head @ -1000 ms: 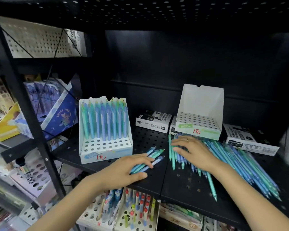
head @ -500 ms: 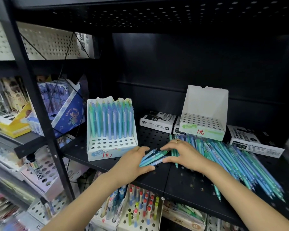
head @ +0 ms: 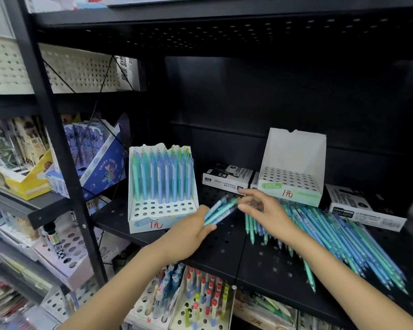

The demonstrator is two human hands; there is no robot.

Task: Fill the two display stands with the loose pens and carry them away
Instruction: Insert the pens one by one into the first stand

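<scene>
Two white display stands sit on a black perforated shelf (head: pixel 224 244). The left stand (head: pixel 162 210) has blue and teal pens in its back rows and bare holes in front. The right stand (head: pixel 291 182) holds no pens. A big heap of loose blue and teal pens (head: pixel 332 234) lies on the shelf at the right. My left hand (head: pixel 191 232) grips a small bundle of pens (head: pixel 221 209) just right of the left stand. My right hand (head: pixel 262 210) hovers over the heap's left end, fingers spread, fingertips touching the bundle's far tips.
Black-and-white marker boxes lie behind and between the stands (head: pixel 227 177) and at the far right (head: pixel 365 208). A black upright post (head: pixel 65 167) borders the shelf on the left. Stands of other pens (head: pixel 200 303) fill the shelf below. A dark shelf hangs overhead.
My left hand has lifted its bundle of pens off the shelf. My right hand rose from flat on the heap and reached left to the bundle's tips. The camera has moved closer.
</scene>
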